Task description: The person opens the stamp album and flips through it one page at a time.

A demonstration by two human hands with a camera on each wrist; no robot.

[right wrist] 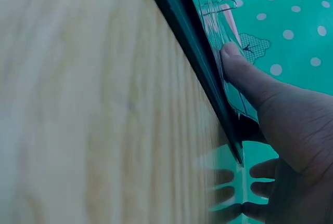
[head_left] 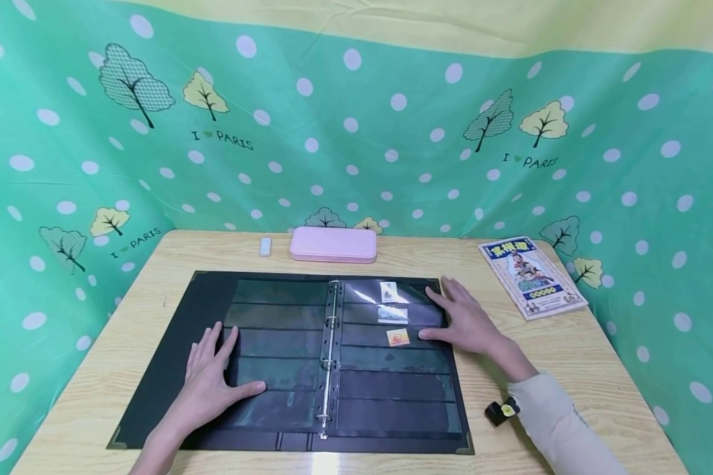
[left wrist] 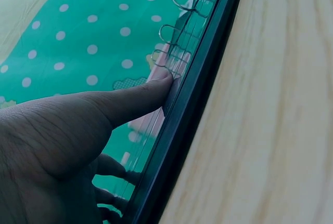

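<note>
A black ring-bound stamp album [head_left: 392,443] lies spread open on the table, its dark pages divided into strip pockets. Three small stamps sit in the upper pockets of the right page: a pale one [head_left: 389,291], a bluish-white one [head_left: 393,315] and an orange one [head_left: 398,338]. My left hand [head_left: 208,382] rests with spread fingers on the left page, its thumb [left wrist: 151,91] flat against the sheet. At the album's upper right edge is my right hand [head_left: 466,320]. Its thumb [right wrist: 242,70] touches the page, and the other fingers reach past the cover's corner.
Behind the album are a pink case [head_left: 333,245] and a small whitish block [head_left: 265,247]. A booklet with a colourful cover [head_left: 531,277] lies at the back right. Beside the right sleeve is a small black item [head_left: 498,413]. Green dotted cloth [head_left: 392,132] surrounds the wooden table [head_left: 570,369].
</note>
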